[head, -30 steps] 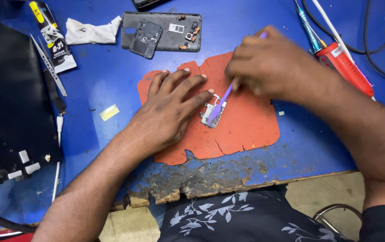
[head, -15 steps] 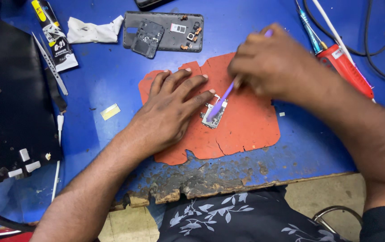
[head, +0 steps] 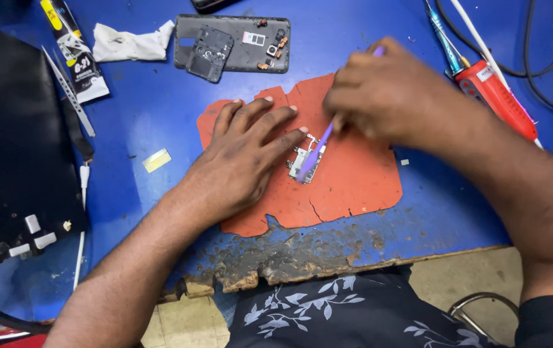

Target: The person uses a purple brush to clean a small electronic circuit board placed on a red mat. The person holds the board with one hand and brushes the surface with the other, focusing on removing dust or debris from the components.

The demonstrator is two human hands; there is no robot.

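Left hand [head: 241, 161] pins small silvery board [head: 303, 162]; right hand [head: 389, 96] holds purple brush [head: 315, 151].

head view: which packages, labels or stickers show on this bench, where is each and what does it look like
Glue tube: top left on the blue table, long, black and white with a yellow tip.
Label: small pale rectangle on the dark phone back cover, top centre.
Label: small white patch on the red screwdriver handle, upper right.

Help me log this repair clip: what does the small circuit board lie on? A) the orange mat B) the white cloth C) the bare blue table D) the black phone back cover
A: the board lies on the orange mat, pinned by the left hand while the right hand works a purple tool on it.
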